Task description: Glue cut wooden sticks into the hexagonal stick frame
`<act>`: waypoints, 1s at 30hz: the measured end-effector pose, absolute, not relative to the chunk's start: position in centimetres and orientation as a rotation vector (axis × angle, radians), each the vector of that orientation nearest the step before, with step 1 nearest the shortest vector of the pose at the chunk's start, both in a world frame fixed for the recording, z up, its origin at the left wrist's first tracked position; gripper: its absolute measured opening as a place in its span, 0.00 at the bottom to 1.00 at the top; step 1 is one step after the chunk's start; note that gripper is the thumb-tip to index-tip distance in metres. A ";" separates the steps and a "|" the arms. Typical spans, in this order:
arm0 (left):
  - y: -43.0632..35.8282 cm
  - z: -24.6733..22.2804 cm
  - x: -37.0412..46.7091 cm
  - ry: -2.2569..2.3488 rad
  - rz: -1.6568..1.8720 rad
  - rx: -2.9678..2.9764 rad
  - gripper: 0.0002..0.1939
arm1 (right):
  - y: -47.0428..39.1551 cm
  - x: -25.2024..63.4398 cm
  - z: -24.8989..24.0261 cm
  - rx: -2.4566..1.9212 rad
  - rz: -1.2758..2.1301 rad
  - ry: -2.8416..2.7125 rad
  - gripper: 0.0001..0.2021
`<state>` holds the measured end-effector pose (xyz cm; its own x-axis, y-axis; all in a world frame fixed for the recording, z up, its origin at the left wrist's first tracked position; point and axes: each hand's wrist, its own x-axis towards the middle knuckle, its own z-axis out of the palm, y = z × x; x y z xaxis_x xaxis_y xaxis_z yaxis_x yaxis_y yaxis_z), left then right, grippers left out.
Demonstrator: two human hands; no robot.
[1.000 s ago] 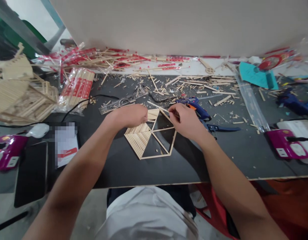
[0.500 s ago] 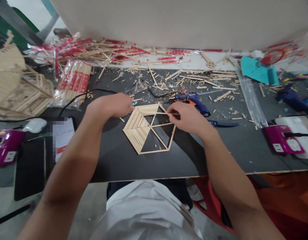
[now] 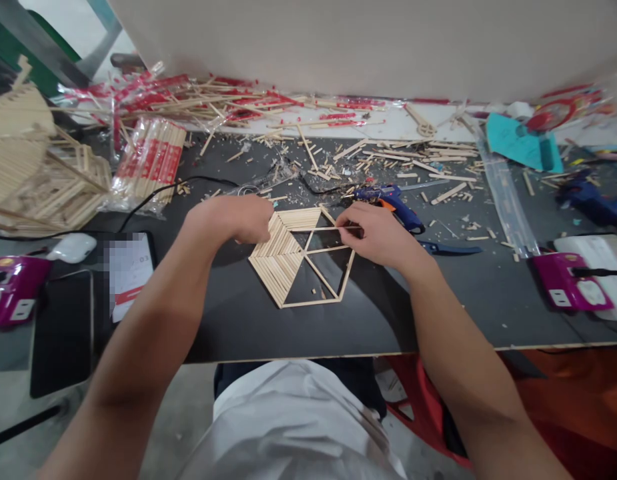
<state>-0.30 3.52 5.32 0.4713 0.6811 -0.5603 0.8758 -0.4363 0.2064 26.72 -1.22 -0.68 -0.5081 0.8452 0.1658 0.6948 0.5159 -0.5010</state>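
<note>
A hexagonal frame of wooden sticks [image 3: 273,270] lies flat on the dark table. Its left and upper sections are packed with parallel sticks, while the right and lower ones are open between spokes. My right hand [image 3: 371,230] pinches the end of a thin wooden stick [image 3: 321,229] laid across the upper part of the frame. At the frame's upper left corner rests my left hand [image 3: 251,219], its fingers curled; what they hold, if anything, is hidden. Just behind my right hand lies a blue glue gun [image 3: 405,215], with dark-handled scissors [image 3: 451,249] close by.
Wrapped chopsticks [image 3: 151,157] lie at the back left beside a stick-built model [image 3: 63,183]. Stick offcuts [image 3: 413,157] litter the back. Phones [image 3: 63,333] and a purple power socket [image 3: 18,290] sit left; another purple socket [image 3: 571,283] is at right. A black cable [image 3: 158,190] crosses the table.
My left hand has shifted slightly right and down along the frame's upper left edge. My right hand keeps its pinch on the stick, which sits slightly lower across the frame.
</note>
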 end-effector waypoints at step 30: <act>4.9 4.6 -0.2 1.394 -0.652 2.336 0.18 | -1.1 27.3 -1.1 -1.215 0.628 -2.354 0.08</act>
